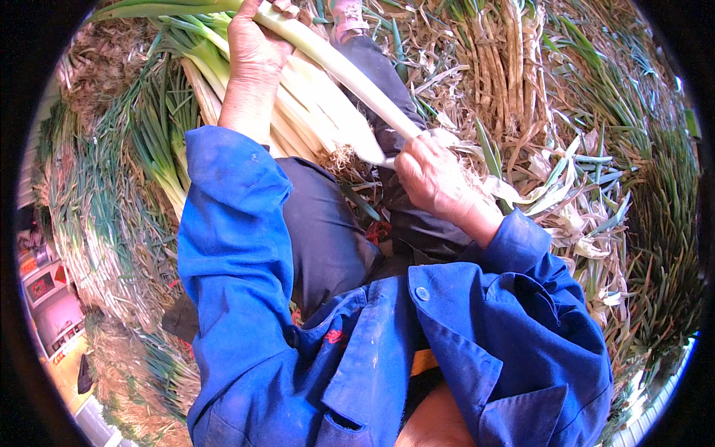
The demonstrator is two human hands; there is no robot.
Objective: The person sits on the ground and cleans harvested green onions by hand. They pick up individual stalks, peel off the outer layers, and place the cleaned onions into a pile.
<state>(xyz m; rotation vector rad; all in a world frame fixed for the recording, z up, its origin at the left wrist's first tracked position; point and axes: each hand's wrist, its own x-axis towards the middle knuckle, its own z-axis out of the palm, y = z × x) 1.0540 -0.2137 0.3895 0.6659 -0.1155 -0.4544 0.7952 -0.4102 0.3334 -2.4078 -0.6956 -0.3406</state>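
My left hand (260, 42) grips a long green onion (341, 67) near the base of its green leaves, at the top of the view. The white stalk slants down to the right, and my right hand (433, 173) is closed around its lower end, hiding the root. Under my left wrist lies a bundle of peeled green onions (329, 112) with white stalks, resting on my dark-trousered leg. Its roots (339, 158) show at the lower end. A small pale piece pokes out beside my right fingers; I cannot tell what it is.
Stripped leaves and dry skins (592, 223) litter the ground at right. Unpeeled green onions with brown outer skins (505, 67) lie at the upper right. Large heaps of green onions (95, 223) spread along the left, with more green leaves (665, 223) at the far right.
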